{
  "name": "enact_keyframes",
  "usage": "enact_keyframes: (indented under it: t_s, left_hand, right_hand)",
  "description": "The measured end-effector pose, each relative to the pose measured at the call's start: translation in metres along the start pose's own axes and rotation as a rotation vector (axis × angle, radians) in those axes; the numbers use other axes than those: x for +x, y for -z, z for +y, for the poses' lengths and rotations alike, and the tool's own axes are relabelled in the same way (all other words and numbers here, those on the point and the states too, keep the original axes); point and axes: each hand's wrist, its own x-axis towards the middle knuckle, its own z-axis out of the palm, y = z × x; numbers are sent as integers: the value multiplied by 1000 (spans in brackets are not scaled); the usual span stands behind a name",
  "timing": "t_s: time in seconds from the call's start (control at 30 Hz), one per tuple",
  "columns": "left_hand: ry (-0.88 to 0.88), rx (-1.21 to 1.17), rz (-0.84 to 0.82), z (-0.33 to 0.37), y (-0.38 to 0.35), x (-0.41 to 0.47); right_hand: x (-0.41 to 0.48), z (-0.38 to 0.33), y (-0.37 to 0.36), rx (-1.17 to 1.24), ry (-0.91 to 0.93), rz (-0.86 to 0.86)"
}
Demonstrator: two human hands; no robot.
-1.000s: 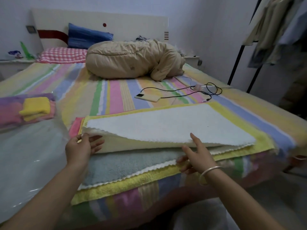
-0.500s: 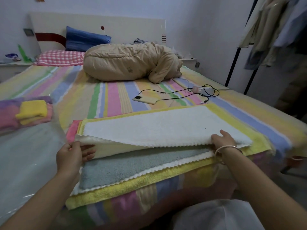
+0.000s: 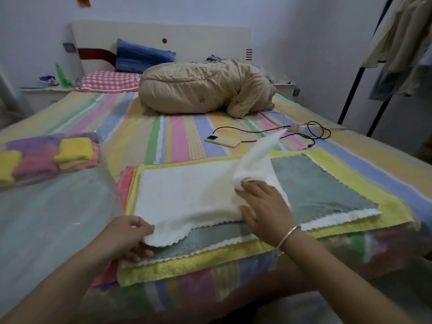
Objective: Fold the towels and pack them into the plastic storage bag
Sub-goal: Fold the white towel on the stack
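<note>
The one camera, worn on the person's head, stands at the foot of the bed (image 3: 177, 136) and looks forward and down along its length, so the headboard (image 3: 163, 36) at the bed's far end sits small near the top of the wide-angle frame. It is close to the bed's near edge: the left hand (image 3: 127, 239) and right hand (image 3: 264, 206) reach in from the bottom onto the white towel (image 3: 187, 195) at that near end, mid-frame.

No writing, label or number is legible anywhere here.
</note>
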Motion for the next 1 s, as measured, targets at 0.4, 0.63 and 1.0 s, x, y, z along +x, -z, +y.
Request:
enact_keyframes:
  t_s: [0.4,0.63,1.0]
  left_hand:
    - [-80,324,-55,-12,25,-8]
    - [-305,437,251,5,30,26]
    - [-449,257,-56,41,-17,142]
  right_hand:
    - [-1,-77,-23,163,-61,-250]
    - [17,-99,-20,229,76,-77]
    - [6,-108,-29,222,307,-186]
